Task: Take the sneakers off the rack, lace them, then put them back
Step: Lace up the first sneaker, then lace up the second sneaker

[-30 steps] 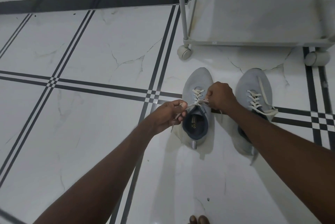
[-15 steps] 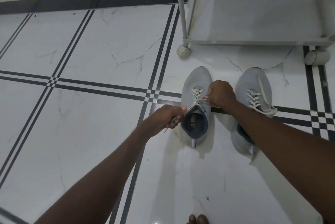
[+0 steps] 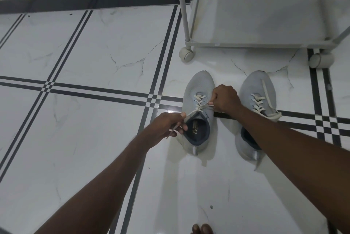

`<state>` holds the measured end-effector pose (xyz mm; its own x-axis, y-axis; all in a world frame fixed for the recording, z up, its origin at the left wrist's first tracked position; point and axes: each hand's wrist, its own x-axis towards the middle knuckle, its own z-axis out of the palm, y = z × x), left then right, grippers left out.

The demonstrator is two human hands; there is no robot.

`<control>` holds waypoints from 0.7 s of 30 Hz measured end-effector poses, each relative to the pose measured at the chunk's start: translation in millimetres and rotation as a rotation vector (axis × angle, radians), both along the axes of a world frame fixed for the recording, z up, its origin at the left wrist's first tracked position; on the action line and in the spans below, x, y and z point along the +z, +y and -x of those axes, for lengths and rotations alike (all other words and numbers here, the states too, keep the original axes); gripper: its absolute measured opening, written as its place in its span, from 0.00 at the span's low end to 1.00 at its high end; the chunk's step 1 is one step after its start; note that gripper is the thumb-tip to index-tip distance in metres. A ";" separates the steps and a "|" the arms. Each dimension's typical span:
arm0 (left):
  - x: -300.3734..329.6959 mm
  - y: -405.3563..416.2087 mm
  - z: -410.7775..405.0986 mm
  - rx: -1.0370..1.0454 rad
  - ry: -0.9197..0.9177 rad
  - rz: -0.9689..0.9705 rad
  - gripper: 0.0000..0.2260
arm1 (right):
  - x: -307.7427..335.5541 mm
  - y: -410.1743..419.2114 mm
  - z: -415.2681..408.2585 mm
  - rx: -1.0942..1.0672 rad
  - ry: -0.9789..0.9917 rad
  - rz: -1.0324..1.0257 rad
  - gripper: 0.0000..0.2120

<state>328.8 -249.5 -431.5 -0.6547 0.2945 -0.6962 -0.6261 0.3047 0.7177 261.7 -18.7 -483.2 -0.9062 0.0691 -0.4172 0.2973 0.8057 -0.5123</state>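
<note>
Two grey sneakers stand side by side on the floor, toes toward the rack. The left sneaker has a cream lace through its eyelets. My left hand pinches one lace end beside the shoe's opening, pulled out to the left. My right hand is closed on the other lace end at the shoe's right side. The right sneaker is laced, with a loose lace end lying across its toe; my right forearm hides its heel part.
A white wheeled rack stands just beyond the sneakers, its bottom shelf bare, with castors at the front corners. White tiled floor with dark stripes spreads to the left. My toes show at the bottom edge.
My left hand has drawn its lace end outward to the left and down, pulling the lace taut. My right hand stays at the shoe's right side.
</note>
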 end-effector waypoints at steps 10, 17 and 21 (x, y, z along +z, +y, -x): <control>18.2 22.4 35.8 -0.016 0.467 0.543 0.08 | 63.2 25.6 2.5 0.437 0.036 -0.116 0.13; 45.8 130.7 55.5 -0.551 0.804 0.483 0.06 | 111.1 110.5 -23.5 0.397 0.068 -0.121 0.03; 38.2 180.0 58.4 -0.732 0.820 0.429 0.09 | 96.8 151.9 -55.5 0.319 0.062 -0.088 0.04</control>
<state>270.4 -69.5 -393.3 -0.7246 0.6300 -0.2793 0.3990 0.7140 0.5753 317.2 133.2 -386.4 -0.9114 -0.1889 -0.3656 -0.0065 0.8949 -0.4462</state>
